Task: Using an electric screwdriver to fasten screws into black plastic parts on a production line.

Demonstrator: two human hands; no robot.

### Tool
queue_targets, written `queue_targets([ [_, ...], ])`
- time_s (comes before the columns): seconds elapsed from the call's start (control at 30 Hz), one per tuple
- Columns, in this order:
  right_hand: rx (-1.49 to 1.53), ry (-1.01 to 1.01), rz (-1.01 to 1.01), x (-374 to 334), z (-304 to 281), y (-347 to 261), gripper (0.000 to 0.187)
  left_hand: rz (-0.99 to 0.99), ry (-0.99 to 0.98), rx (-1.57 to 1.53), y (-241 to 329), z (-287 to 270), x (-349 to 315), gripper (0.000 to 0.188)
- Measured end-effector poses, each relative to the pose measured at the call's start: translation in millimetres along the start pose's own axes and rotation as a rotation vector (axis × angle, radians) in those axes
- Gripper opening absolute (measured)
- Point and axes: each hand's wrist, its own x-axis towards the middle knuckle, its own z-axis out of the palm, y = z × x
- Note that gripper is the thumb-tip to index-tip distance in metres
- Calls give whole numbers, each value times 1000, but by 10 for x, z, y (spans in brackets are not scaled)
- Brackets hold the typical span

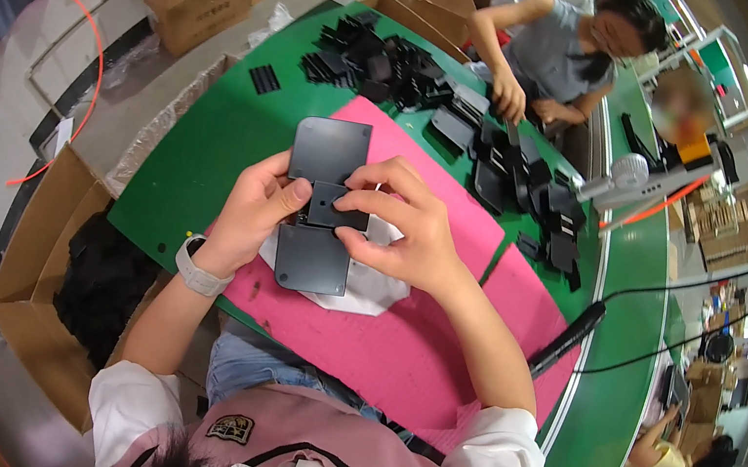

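Observation:
Over the pink mat, both hands hold a dark grey bracket with two flat, round-cornered plates. A small black block with little holes sits across its middle. My left hand is closed on the bracket's left edge, thumb beside the block. On the other side, my right hand is closed on the block, its fingertips on the block's face and right end. Under the bracket lies a white sheet, partly hidden by the bracket and hands.
A heap of black parts covers the far side of the green table. Across from me, a co-worker's hand reaches to grey plates. A black corded electric screwdriver lies at right. An open carton stands lower left.

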Motion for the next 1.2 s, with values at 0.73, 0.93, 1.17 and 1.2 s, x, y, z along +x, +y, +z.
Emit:
queue_targets([
  [0.73, -292, 40, 432, -1504, -578, -559, 28, 307, -161, 1329, -57, 70, -81, 14],
  [0.93, -277, 0, 476, -1505, -540, -573, 30, 315, -276, 1415, -132, 204, -65, 17],
  [1.17, -314, -3, 546, -1518, -600, -650, 35, 249, -165, 1323, -129, 251, 0, 9],
  [1.2, -325, 30, 555, -1521, -655, -669, 36, 246, -179, 1320, -127, 245, 1, 9],
])
